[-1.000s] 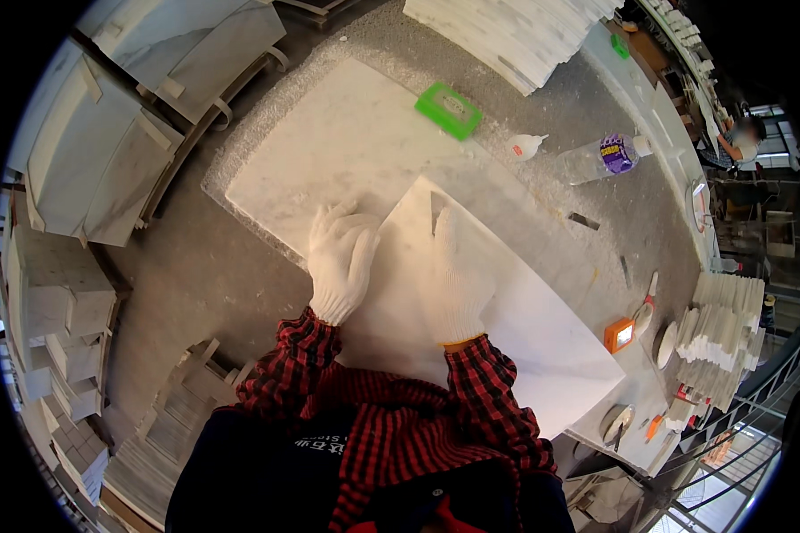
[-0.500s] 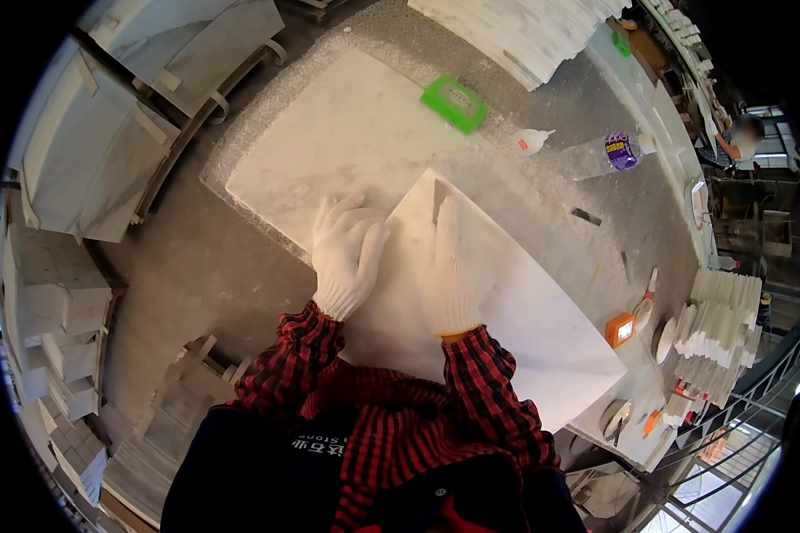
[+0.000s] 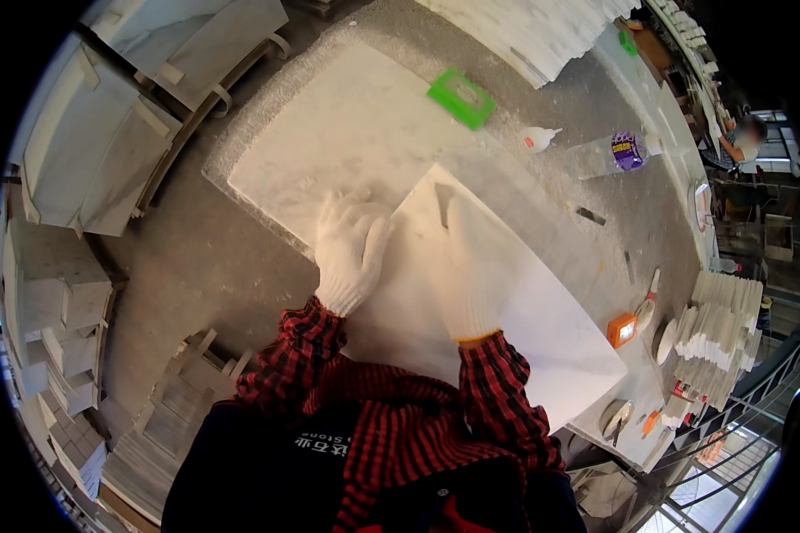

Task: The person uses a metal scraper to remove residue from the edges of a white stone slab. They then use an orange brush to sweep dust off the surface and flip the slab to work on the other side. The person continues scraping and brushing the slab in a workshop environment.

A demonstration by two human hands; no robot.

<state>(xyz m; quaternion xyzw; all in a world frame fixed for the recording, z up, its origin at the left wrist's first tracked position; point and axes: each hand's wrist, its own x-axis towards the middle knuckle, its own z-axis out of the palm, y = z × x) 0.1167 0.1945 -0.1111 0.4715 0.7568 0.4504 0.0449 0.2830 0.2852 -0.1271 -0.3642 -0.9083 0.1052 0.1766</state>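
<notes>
A white marble slab (image 3: 542,329) lies at an angle in front of me, its pointed corner facing away. It rests over another pale marble slab (image 3: 320,115) on the bench. White knitted gloves cover both hands. My left hand (image 3: 351,249) lies with its fingers stretched on the slabs, the thumb along the top slab's left edge. My right hand (image 3: 471,271) is over the top slab near its corner. From its fingertips sticks a thin dark flat strip (image 3: 444,197), pressed against the marble; its exact kind is unclear.
Beyond lie a green box (image 3: 461,98), a small white squeeze bottle (image 3: 539,139) and a clear plastic bottle (image 3: 603,155). At right are a dark metal strip (image 3: 589,216), an orange device (image 3: 621,330) and stacked stone pieces (image 3: 720,324). Slabs on racks (image 3: 89,160) stand left; a person (image 3: 745,142) sits far right.
My right hand has slid slightly right and back toward me with the dark strip. My left hand stays in nearly the same spot, and the view has shifted a little.
</notes>
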